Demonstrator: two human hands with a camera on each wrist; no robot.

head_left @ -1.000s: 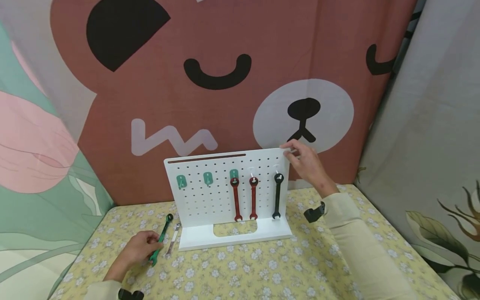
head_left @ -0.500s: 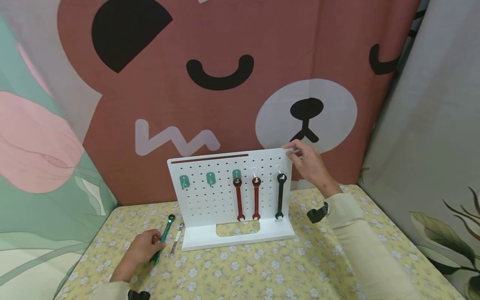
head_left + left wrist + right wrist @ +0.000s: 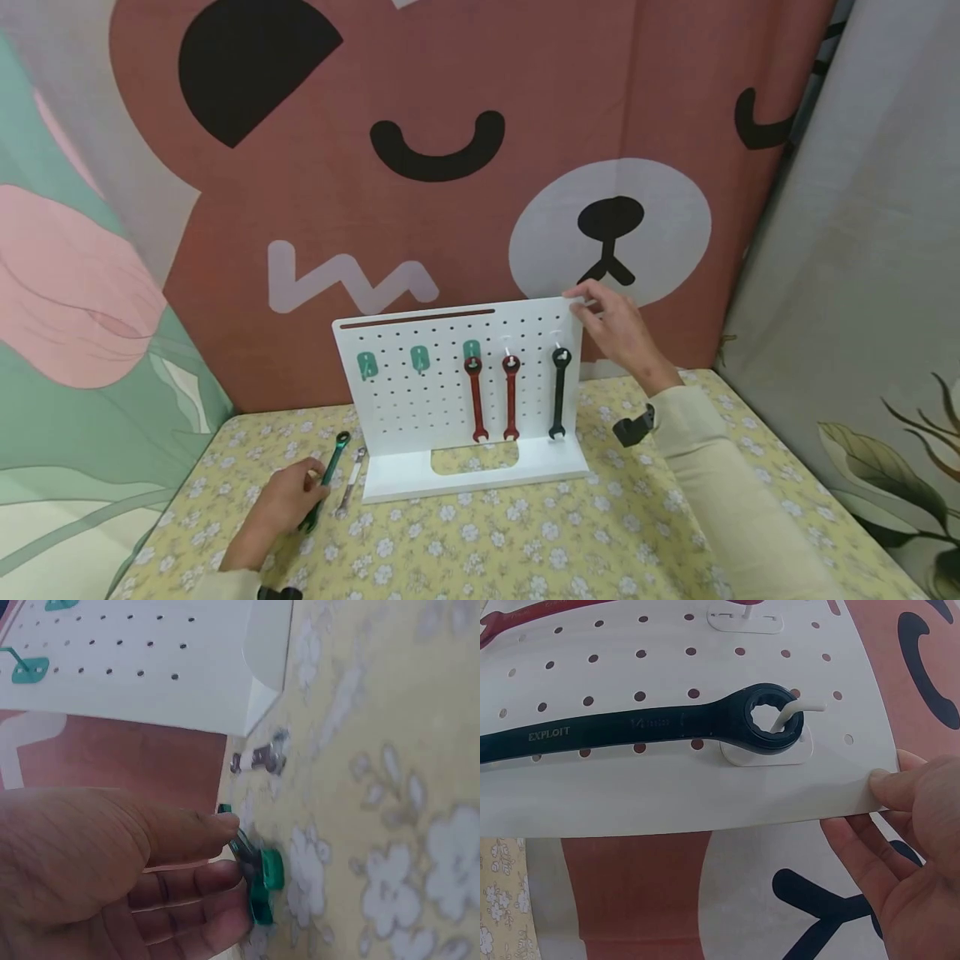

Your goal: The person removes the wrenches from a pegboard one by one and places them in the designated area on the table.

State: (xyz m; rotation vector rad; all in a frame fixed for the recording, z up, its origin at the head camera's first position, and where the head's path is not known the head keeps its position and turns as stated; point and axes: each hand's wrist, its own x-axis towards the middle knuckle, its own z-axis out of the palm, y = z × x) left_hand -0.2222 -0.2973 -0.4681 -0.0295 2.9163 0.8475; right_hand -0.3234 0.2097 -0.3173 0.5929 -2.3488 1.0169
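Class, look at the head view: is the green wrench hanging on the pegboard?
No, the green wrench lies on the table under the left hand, beside the pegboard.

Even, soft indoor light, no harsh glare in any view.

In the head view the scene is evenly bright; the white pegboard is the lightest surface and keeps its hole detail, throwing only a faint shadow on the tabletop toward 6 o'clock. Straight edges bow slightly toward 3 and 9 o'clock. In the left wrist view the left hand fills 7 o'clock, dim and soft, and the flower print toward 4 o'clock is blurred. The right wrist view is sharpest: lettering on the black wrench reads clearly, with a small soft shadow beneath its ring, while the right hand at 4 o'clock is slightly soft.
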